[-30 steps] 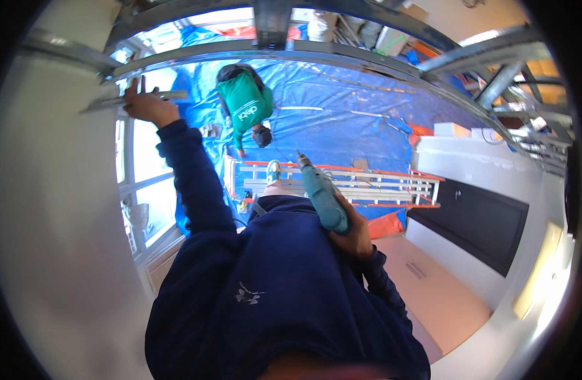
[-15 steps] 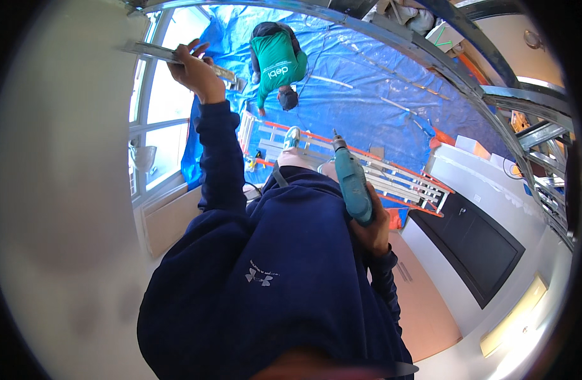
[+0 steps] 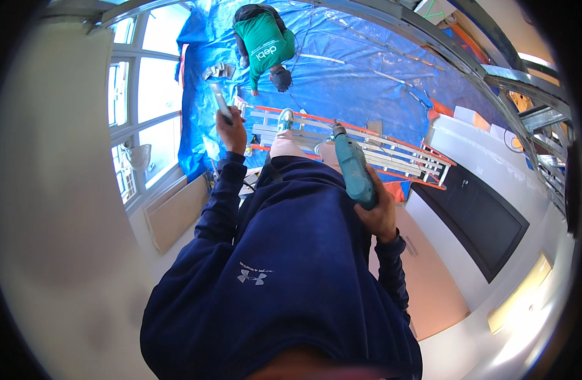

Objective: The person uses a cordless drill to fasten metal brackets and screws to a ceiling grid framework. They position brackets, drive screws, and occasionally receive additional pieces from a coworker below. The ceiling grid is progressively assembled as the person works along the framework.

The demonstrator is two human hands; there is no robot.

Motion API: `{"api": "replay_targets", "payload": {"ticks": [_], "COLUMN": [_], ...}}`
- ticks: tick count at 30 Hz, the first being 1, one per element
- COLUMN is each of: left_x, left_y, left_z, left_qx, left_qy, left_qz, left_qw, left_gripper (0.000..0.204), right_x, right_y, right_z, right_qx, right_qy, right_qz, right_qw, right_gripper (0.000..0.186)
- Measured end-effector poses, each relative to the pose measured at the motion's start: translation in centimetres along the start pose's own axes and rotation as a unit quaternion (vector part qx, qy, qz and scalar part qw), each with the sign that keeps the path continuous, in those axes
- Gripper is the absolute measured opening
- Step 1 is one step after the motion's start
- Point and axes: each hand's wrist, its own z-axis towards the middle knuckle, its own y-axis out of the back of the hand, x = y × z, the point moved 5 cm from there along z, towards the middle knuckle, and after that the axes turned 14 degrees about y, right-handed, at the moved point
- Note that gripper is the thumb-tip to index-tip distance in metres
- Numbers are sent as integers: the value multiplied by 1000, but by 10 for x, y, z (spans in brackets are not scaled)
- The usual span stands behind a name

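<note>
My left hand (image 3: 232,132) is closed round one end of a short, narrow metal strip (image 3: 219,99), held out in front at the left and pointing away from me. Its exact kind does not show. On the right, my right hand (image 3: 381,210) grips a teal power drill (image 3: 353,166) by its rear. The drill's chuck and bit point forward, away from my body, touching nothing that I can see. My right fingers are partly hidden behind the drill body.
An orange-and-white ladder (image 3: 405,159) stretches below me. Blue sheeting (image 3: 354,69) covers the floor, where a co-worker in a green shirt (image 3: 260,43) bends down near a few metal offcuts (image 3: 218,71). Metal framing (image 3: 493,76) runs overhead on the right; windows (image 3: 158,95) line the left.
My left hand has come down and inward from the upper left, still holding the metal strip. The drill in my right hand has shifted only slightly. My view has turned a little.
</note>
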Motion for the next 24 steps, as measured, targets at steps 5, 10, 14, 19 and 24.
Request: {"api": "replay_targets", "payload": {"ticks": [5, 10, 14, 19, 24], "left_x": [52, 91, 102, 104, 116], "left_y": [-59, -134, -175, -183, -170], "left_z": [3, 5, 12, 39, 75], "left_qx": [128, 251, 253, 142, 68], "left_qy": [7, 53, 59, 89, 182], "left_qz": [192, 234, 274, 185, 41], "left_qw": [973, 938, 926, 968, 980], "left_gripper": [25, 24, 28, 20, 21], "right_x": [-10, -23, -34, -48, -55], "right_y": [-6, -10, -17, -27, -36], "right_z": [-9, -20, -27, -37, -44], "right_qx": [-22, -46, -96, -138, -130], "right_qy": [-51, -127, -148, -176, -237], "right_qz": [-6, 29, 46, 53, 93], "right_qw": [998, 990, 983, 973, 958], "right_gripper": [91, 89, 89, 88, 88]}}
